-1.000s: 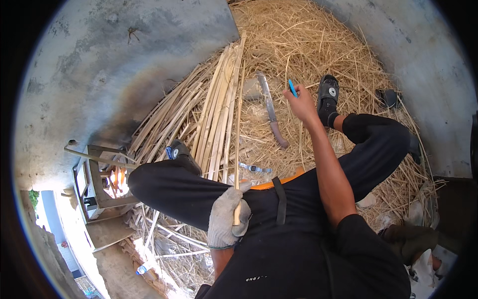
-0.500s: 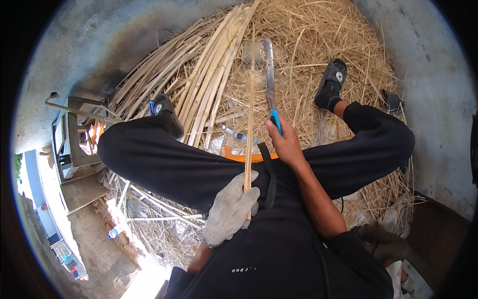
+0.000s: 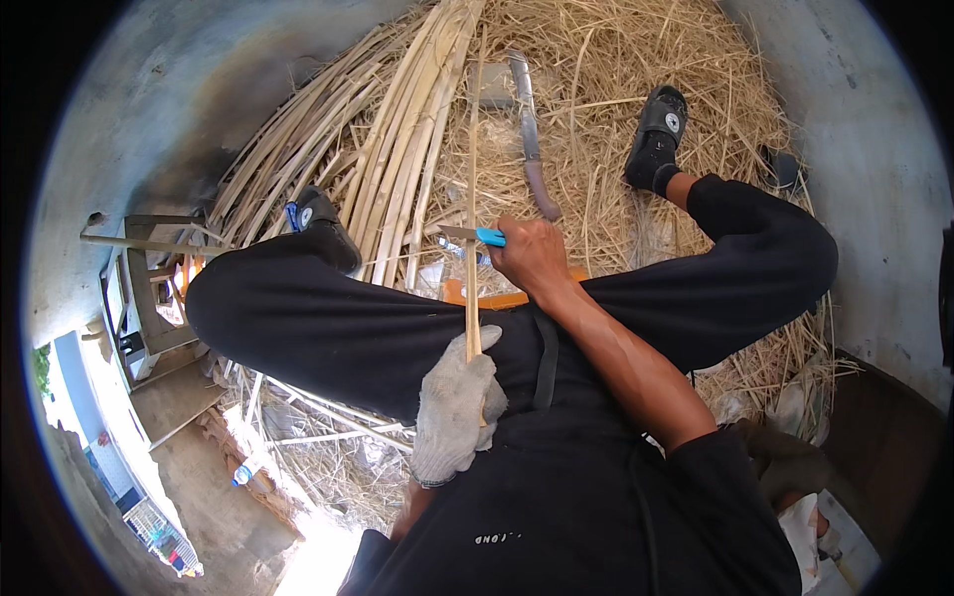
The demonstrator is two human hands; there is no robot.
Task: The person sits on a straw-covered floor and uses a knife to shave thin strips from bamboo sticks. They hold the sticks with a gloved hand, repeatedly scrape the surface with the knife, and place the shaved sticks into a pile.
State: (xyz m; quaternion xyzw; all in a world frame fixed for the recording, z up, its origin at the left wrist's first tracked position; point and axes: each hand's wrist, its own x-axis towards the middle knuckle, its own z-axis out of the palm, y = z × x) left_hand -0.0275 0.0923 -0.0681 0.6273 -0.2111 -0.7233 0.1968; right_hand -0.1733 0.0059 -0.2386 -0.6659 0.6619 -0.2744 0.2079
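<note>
Grey walls [image 3: 865, 219] flank a floor thick with straw-coloured shavings [image 3: 636, 50], where a person in black [image 3: 596, 507] sits with legs spread wide on either side of the work. The left hand [image 3: 455, 412], in a pale knitted glove, grips the near end of a long, thin strip [image 3: 473, 288] of pale, wood-like material at the lap; the strip runs straight out between the knees toward the far end of the floor. The bare right hand [image 3: 532, 250] is closed around the blue handle of a small knife [image 3: 489, 236], whose blade points left across the strip just beyond the lap; whether the edge bites into it cannot be told from here. Beneath the strip, an orange piece [image 3: 502, 300] shows in front of the person, its kind unclear. Past the right hand, a long machete [image 3: 530, 124] lies on the shavings, brown handle toward the person. To its left, a fan of similar strips [image 3: 397, 149] spreads beside the left foot, shod like the right in a black sandal [image 3: 660, 129] over a dark sock. A wooden frame [image 3: 134, 338] stands by the left knee, with a clear plastic bottle [image 3: 246, 469] lying nearer the person.
</note>
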